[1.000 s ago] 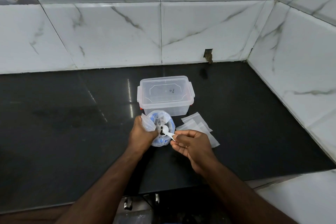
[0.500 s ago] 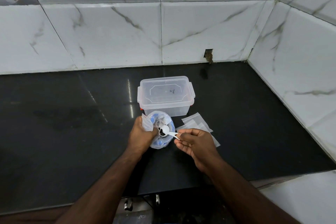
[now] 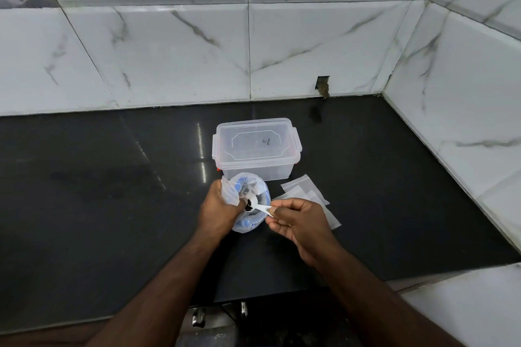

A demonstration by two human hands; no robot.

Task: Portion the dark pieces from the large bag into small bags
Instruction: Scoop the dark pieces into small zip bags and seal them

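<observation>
The large clear bag with blue print (image 3: 253, 221) stands on the black counter (image 3: 112, 205). My left hand (image 3: 218, 211) grips a small clear bag (image 3: 229, 193) at the large bag's left side. My right hand (image 3: 298, 221) pinches the handle of a white plastic spoon (image 3: 260, 206). The spoon's bowl carries dark pieces (image 3: 249, 206) and sits right by my left hand's fingers, over the large bag. Several empty small bags (image 3: 310, 194) lie flat on the counter to the right.
A clear lidded plastic box (image 3: 256, 148) stands just behind the large bag. Marble-look tiled walls close the back and right side. A small hole in the back wall (image 3: 323, 87) sits above the counter. The counter's front edge runs below my forearms.
The spoon, low in the large bag a second ago, has come up with dark pieces and moved left to my left hand. My right hand shifted slightly left with it.
</observation>
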